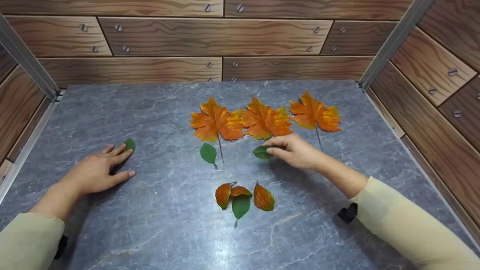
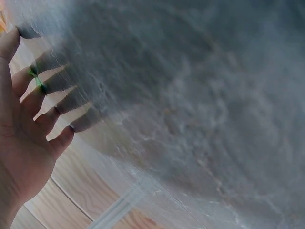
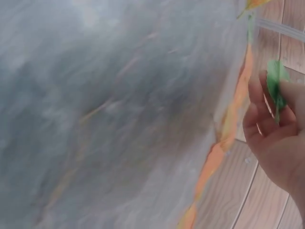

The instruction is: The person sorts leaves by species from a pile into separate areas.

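Note:
With thumb and fingers, my right hand [image 1: 294,152] pinches a green leaf [image 1: 261,152] below the middle orange maple leaf; the right wrist view shows the same green leaf [image 3: 276,83] between thumb and fingers. On the left of the table, my left hand [image 1: 95,168] lies palm down, fingers spread and fairly straight. Its fingertips rest on another green leaf [image 1: 129,145], partly hidden under them. In the left wrist view, a bit of green leaf [image 2: 38,81] shows at the fingertips. A third green leaf [image 1: 208,153] lies under the leftmost maple leaf.
Three orange maple leaves [image 1: 262,118] with dark stems lie in a row at the back. Nearer the front, several small red-brown leaves [image 1: 264,197] lie around a green leaf [image 1: 240,207]. Wood-patterned walls [image 1: 180,37] border the grey marbled table [image 1: 157,225].

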A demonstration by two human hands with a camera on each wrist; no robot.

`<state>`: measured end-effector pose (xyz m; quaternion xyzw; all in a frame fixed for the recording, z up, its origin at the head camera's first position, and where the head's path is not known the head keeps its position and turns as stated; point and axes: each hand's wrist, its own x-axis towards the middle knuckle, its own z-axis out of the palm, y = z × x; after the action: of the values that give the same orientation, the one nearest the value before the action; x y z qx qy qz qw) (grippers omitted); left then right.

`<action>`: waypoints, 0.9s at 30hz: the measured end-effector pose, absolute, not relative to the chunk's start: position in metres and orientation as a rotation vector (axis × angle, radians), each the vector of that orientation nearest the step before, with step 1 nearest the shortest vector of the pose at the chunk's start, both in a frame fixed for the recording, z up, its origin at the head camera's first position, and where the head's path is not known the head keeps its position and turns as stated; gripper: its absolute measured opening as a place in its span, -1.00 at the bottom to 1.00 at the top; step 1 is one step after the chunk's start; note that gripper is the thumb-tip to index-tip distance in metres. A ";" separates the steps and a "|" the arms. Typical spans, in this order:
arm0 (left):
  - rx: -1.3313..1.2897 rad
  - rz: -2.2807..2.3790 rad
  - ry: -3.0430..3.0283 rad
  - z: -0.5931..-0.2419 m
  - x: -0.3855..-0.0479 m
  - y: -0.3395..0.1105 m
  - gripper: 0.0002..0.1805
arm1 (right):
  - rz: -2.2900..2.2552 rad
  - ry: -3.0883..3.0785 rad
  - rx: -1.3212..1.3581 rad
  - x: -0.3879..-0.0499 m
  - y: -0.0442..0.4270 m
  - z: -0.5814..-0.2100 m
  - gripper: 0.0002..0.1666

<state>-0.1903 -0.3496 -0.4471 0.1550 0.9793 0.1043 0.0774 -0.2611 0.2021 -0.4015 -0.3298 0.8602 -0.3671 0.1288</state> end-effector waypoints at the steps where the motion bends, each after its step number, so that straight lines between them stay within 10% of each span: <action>1: 0.466 0.316 2.934 -0.447 -0.190 -0.350 -0.07 | -1.077 2.512 -0.967 -0.261 0.199 -0.399 -0.76; 27: 0.466 0.334 2.930 -0.444 -0.189 -0.350 -0.05 | -1.431 2.303 -0.784 -0.271 -0.036 -0.378 -0.63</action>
<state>-0.1888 -0.3497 -0.4445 0.1557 0.9784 0.1114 0.0781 -0.2707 -0.0356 -0.3778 -0.2743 0.8056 -0.5005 0.1590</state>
